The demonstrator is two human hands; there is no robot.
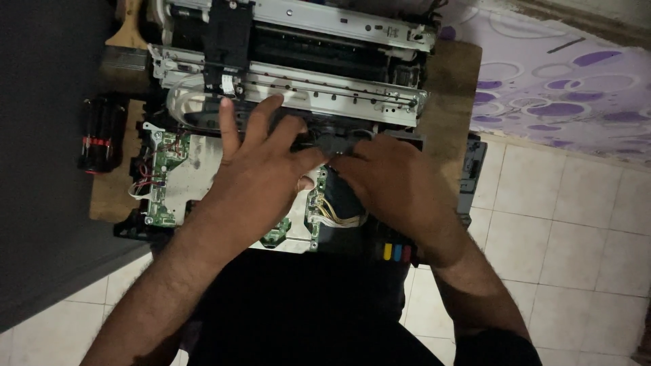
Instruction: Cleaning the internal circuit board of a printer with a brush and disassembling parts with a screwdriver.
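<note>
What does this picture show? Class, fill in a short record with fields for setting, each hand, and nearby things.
Setting: opened printer with its cover off, on a wooden table
Left hand: fingers spread flat over the printer's middle
Right hand: resting on a dark part beside the left hand
Exposed: green circuit board, metal rail
Nearby: black cylinder with red band, tiled floor

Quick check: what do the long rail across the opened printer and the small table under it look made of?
Rail: probably bare sheet metal, silvery, dull sheen, punched holes along it. Table: looks like wood or wood board, brown and matte; the grain is too dim to confirm.
</note>
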